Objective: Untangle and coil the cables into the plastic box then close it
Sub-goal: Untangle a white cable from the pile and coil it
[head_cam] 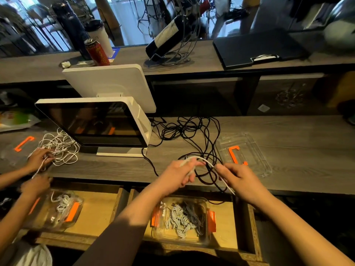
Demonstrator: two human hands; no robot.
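A: What are the two hands doing, seen from the head camera?

B: The left hand (182, 172) is curled round a white cable (206, 162), fingers wrapped over it above the near edge of the wooden counter (288, 131). The right hand (237, 177) pinches the same cable a little to the right; its loose end runs down past that wrist.

A: And the other cables?

B: A tangled black cable (192, 131) sprawls on the counter just beyond the hands, right of the white monitor (92, 121). Some loops lie under the hands.

A: Where is the box?

B: The clear plastic box (182, 219) with orange clips sits in the open drawer (226, 223) below the hands, holding coiled white and grey cables. Its clear lid (247, 150) lies on the counter to the right, touching nothing held.

A: Anyone else?

B: At far left another person's hands (38, 158) work a white cord tangle (59, 146).
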